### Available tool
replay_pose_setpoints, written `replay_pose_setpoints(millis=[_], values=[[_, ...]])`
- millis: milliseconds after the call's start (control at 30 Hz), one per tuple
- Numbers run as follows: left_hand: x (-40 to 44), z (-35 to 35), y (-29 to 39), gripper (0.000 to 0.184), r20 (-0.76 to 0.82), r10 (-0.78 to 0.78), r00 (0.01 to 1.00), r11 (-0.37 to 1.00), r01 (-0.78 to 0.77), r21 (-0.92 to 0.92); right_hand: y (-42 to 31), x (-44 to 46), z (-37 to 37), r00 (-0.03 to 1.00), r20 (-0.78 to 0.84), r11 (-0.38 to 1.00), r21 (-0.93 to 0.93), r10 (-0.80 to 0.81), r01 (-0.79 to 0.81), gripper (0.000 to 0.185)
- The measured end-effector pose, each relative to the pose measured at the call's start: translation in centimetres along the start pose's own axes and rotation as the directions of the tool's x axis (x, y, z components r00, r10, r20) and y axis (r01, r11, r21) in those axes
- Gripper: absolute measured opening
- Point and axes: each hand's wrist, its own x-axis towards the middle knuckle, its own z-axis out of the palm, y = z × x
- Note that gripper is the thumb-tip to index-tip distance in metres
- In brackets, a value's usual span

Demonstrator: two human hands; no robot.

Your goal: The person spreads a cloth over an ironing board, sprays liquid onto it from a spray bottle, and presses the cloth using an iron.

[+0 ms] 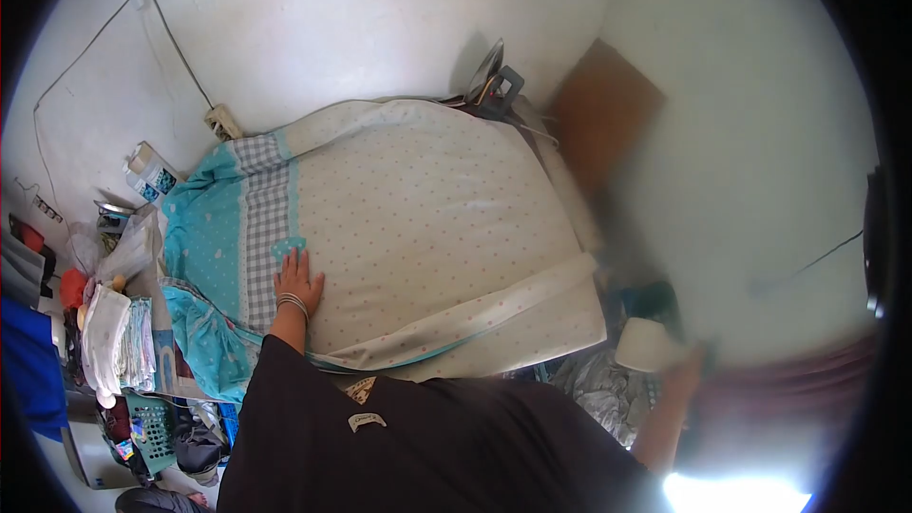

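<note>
My left hand (297, 277) lies flat with fingers spread on the padded surface, at the edge of a grey checked band, touching a small turquoise patch. A wide cream dotted cloth (427, 199) covers most of this surface; its near edge is folded over in a long strip. Bunched turquoise cloth (204, 247) hangs at the left end. Out to the right, away from the cloth, my right hand (682, 375) is blurred beside a white rounded object (646, 346). Its fingers are smeared, so any hold is hidden.
An iron (496, 85) stands upright at the far right corner, near a brown board (606, 104). A power strip (223, 122) hangs by the wall. Folded clothes (119, 337) are stacked at left, above a green basket (152, 427). Crumpled plastic (603, 389) lies at right.
</note>
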Motion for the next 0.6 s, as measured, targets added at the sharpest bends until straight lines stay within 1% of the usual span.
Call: replay_pose_setpoints(millis=[67,100,133,200,267,300,367,400,433,467,500,600], values=[[0.4,-0.2,-0.1,0.066,-0.005,-0.011,1.000,1.000,0.011,0.000,1.6,0.3,-0.9,0.995,0.006,0.991,-0.087,-0.098,0.098,0.040],[0.6,-0.3,0.0,0.066,-0.016,-0.025,1.000,1.000,0.025,-0.004,2.2,0.3,-1.0,0.997,0.057,0.960,-0.271,-0.059,0.073,0.041],[0.6,-0.5,0.0,0.066,-0.014,-0.022,1.000,1.000,0.022,-0.003,3.5,-0.1,0.0,0.995,0.041,0.883,-0.458,-0.095,0.103,0.041],[0.7,-0.9,0.2,0.065,-0.010,-0.031,0.999,0.999,0.032,0.020,6.1,-0.9,1.8,0.986,0.008,0.617,-0.779,-0.167,0.111,0.044],[0.7,-0.9,0.1,0.066,-0.017,-0.024,1.000,0.999,0.025,0.024,8.4,-3.5,5.0,0.993,-0.066,0.640,-0.768,-0.098,0.012,0.046],[0.6,-0.8,0.1,0.066,-0.029,-0.019,0.999,0.999,0.020,0.031,15.1,-2.6,4.6,0.995,0.003,0.726,-0.684,-0.096,0.073,0.047],[0.4,-1.1,0.3,0.067,-0.028,-0.024,0.999,1.000,0.025,0.013,22.7,-2.9,5.5,0.960,-0.018,0.843,-0.485,-0.278,0.235,0.049],[0.4,-1.2,0.3,0.068,-0.035,-0.014,0.999,1.000,0.015,0.016,24.3,-4.9,7.2,0.869,-0.014,0.555,-0.774,-0.494,0.304,0.049],[0.3,-1.2,0.3,0.068,-0.036,-0.029,0.999,0.999,0.030,0.011,25.2,-6.1,8.0,0.862,-0.009,0.446,-0.859,-0.507,0.254,0.048],[0.3,-1.2,0.4,0.069,-0.038,-0.023,0.999,1.000,0.024,0.011,25.6,-6.6,7.9,0.924,-0.005,0.404,-0.900,-0.381,0.162,0.046],[0.4,-1.4,0.4,0.069,-0.040,-0.014,0.999,1.000,0.015,0.016,25.6,-7.2,7.4,0.966,0.001,0.335,-0.938,-0.260,0.091,0.045],[0.8,-0.7,0.0,0.069,-0.068,-0.004,0.998,1.000,0.005,0.007,24.3,-5.2,4.9,0.998,0.053,0.208,-0.976,-0.042,0.061,0.042]])
